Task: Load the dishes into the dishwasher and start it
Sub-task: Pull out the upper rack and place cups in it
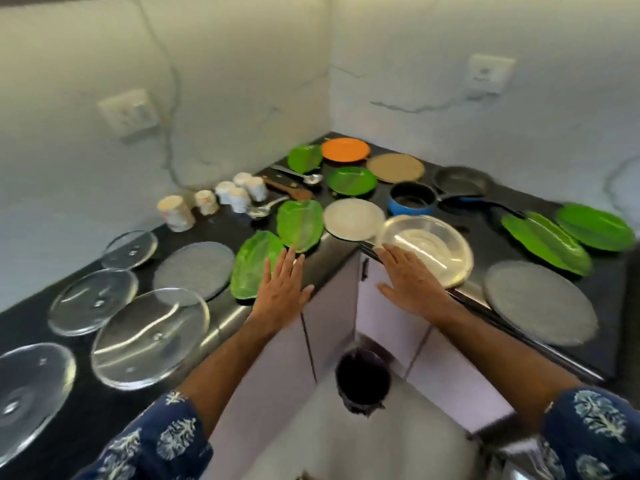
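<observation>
Dishes cover an L-shaped black counter [346,242]. My left hand [282,289] is flat with straight fingers at the counter's front edge, its fingertips by a green leaf-shaped plate [252,268]. My right hand [407,282] is also flat and open, just in front of a clear glass bowl [433,244]. Neither hand holds anything. A white round plate [353,218] and a second leaf plate [299,221] lie just beyond my hands. Several clear glass plates [149,336] lie on the left. No dishwasher is in view.
Farther back lie an orange plate [345,149], a tan plate [394,168], a blue saucepan [412,199], a black frying pan [462,183], upturned cups [239,194] and spoons. Grey plates [540,303] and green leaf plates [547,242] fill the right. A dark bin [362,381] stands below.
</observation>
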The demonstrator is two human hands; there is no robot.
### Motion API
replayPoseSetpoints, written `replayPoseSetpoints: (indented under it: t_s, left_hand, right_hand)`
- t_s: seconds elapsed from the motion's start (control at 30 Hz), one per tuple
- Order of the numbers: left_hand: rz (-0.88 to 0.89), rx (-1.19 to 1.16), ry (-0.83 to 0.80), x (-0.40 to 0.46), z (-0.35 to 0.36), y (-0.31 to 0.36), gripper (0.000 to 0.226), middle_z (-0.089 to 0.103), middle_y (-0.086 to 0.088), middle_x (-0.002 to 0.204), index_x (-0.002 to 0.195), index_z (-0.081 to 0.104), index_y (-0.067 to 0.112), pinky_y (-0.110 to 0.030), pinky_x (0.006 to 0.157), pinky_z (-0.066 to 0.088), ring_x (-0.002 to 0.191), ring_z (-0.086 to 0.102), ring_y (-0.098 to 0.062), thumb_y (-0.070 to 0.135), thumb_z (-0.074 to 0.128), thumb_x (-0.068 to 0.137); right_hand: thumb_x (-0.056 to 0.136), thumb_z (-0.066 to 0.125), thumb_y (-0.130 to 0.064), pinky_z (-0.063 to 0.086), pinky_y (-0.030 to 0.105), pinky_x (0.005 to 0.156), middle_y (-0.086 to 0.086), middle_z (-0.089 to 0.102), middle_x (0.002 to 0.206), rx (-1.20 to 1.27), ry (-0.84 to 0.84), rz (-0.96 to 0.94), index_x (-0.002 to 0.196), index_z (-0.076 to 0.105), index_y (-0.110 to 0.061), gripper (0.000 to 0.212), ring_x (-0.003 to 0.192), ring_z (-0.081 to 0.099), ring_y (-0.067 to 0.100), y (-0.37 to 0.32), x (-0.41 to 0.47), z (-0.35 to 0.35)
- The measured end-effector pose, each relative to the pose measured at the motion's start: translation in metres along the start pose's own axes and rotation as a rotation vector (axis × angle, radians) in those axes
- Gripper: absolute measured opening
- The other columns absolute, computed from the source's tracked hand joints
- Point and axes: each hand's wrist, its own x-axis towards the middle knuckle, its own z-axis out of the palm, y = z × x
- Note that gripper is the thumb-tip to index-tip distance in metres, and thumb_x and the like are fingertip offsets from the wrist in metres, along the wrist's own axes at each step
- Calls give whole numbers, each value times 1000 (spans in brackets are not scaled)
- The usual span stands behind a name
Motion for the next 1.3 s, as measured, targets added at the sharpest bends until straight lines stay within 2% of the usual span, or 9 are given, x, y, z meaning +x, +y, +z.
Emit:
replayPoseSetpoints:
  t_s: [0.13, 0.33, 0.57, 0.73, 0.83, 0.93, 1.13, 1.23, 1.3]
  left_hand:
    - [-132, 13, 17, 12, -10, -101, 76, 34, -19, 159, 147, 45, 5, -63, 115, 26, 148, 31, -37, 54, 27, 92]
    - [-264, -40, 4, 38, -11, -179, 69, 4, -11, 168, 159, 15, 12, -55, 124, 4, 155, 1, -28, 48, 37, 104]
    - [-298, -178, 9, 116, -18, -230, 68, 21, -11, 165, 157, 21, 13, -48, 122, 23, 151, 22, -28, 41, 47, 102]
    - [-327, -214, 16, 199, -29, -260, 61, 41, -11, 150, 150, 33, 12, -50, 103, 44, 131, 47, -34, 34, 56, 98]
    - [-297, -216, 8, 250, -27, -273, 57, 43, -12, 147, 148, 36, 12, -45, 101, 43, 131, 45, -32, 29, 57, 97]
    - [-294, -234, -49, 291, -17, -288, 66, 37, -14, 154, 153, 31, 17, -48, 106, 42, 135, 44, -36, 29, 59, 94]
    - [-399, -276, -184, 346, 13, -304, 80, 26, -14, 162, 159, 19, 20, -51, 112, 37, 140, 39, -39, 34, 61, 93]
    - [-420, -303, -219, 360, 26, -311, 74, 35, -13, 155, 155, 27, 20, -53, 108, 41, 135, 45, -36, 33, 62, 92]
    - [-416, -277, -226, 365, 33, -312, 67, 40, -12, 146, 150, 34, 23, -53, 103, 45, 127, 51, -35, 32, 64, 90]
  right_hand:
    - [89, 66, -37, 35, 45, 113, 12, 37, 152, 23, -12, -118, 150, 34, -14, 72, 136, 41, 32, -64, 100, 10]
    - [89, 64, -35, 41, 45, 105, 12, 46, 141, -3, -63, -296, 145, 40, -12, 65, 129, 48, 33, -127, 209, 29]
    - [87, 62, -34, 46, 50, 96, 13, 49, 133, 8, -171, -387, 140, 43, -12, 60, 118, 52, 36, -149, 335, 60]
    - [87, 59, -30, 45, 52, 96, 14, 44, 137, 36, -202, -358, 138, 42, -13, 56, 119, 51, 39, -135, 446, 87]
    - [90, 61, -23, 42, 53, 101, 13, 31, 152, 92, -208, -286, 145, 35, -11, 61, 125, 45, 44, -124, 503, 105]
    - [86, 63, -20, 43, 55, 100, 14, 35, 144, 150, -242, -267, 148, 30, -14, 71, 124, 46, 45, -118, 545, 125]
    - [85, 72, -34, 39, 47, 102, 18, 36, 149, 304, -285, -147, 149, 27, -6, 83, 132, 44, 42, -123, 586, 158]
    - [84, 73, -31, 30, 34, 113, 16, 27, 159, 387, -239, -148, 147, 31, 0, 82, 144, 34, 31, -127, 590, 175]
    - [86, 70, -33, 34, 35, 114, 18, 32, 156, 414, -199, -123, 147, 30, 2, 81, 142, 37, 30, -127, 590, 185]
